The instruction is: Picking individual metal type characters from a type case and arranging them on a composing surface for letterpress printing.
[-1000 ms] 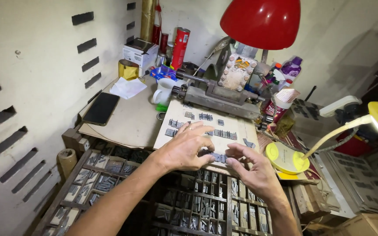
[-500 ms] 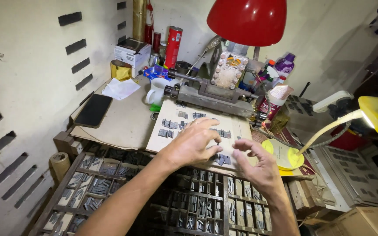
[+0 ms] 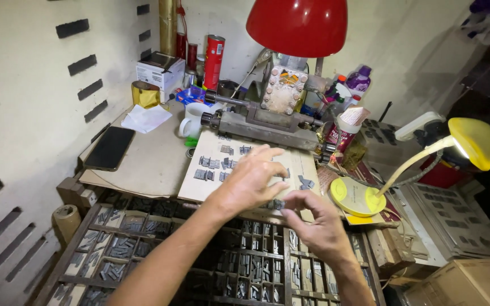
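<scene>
My left hand (image 3: 253,178) lies palm down over a pale board (image 3: 197,184) that carries small groups of grey metal type pieces (image 3: 206,175). Its fingers are spread and reach toward the board's right half. My right hand (image 3: 313,224) is just below and to the right, with thumb and fingers pinched at a small cluster of type pieces (image 3: 276,204) near the board's front edge. Whether it grips one is hard to tell. Both hands hover above a wooden type case (image 3: 143,238) with many compartments of metal type.
A metal press (image 3: 262,122) stands behind the board, with a white mug (image 3: 191,120), a red can (image 3: 213,55), boxes and bottles around it. A black phone (image 3: 109,148) lies at the left. A red lamp shade (image 3: 297,25) hangs above; a yellow desk lamp (image 3: 426,153) stands at the right.
The view has shifted closer and lower. My left hand moved right across the board, and my right hand came in under it, its fingers pinching at the type pieces.
</scene>
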